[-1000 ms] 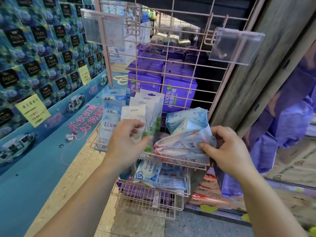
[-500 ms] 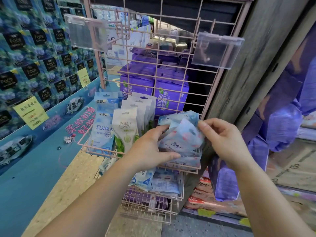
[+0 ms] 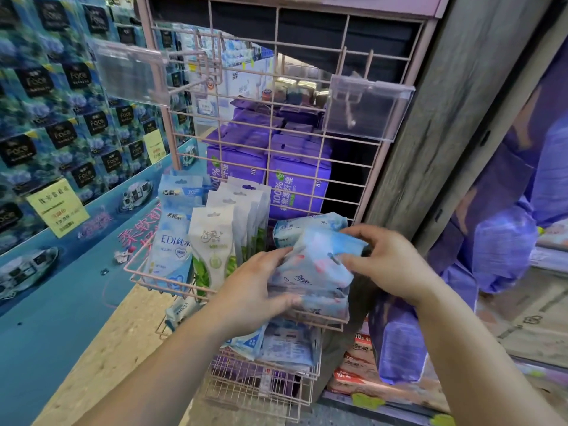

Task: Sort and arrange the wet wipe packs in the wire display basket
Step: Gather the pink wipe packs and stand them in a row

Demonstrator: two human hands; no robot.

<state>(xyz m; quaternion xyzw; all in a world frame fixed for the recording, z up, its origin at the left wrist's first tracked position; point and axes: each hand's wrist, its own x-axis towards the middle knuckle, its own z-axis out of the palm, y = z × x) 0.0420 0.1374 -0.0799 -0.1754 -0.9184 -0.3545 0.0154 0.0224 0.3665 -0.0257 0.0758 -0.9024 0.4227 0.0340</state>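
Pink wire basket (image 3: pixel 144 276); we clamp our right grip (image 3: pixel 387 265) and left grip (image 3: pixel 261 290) on a soft, crinkly wipe pack (image 3: pixel 313 265) just inside its front rim

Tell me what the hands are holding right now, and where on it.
Both hands hold the pale blue wet wipe pack atop the basket's right-hand pile: the left hand grips its left edge, the right hand pinches its upper right end.
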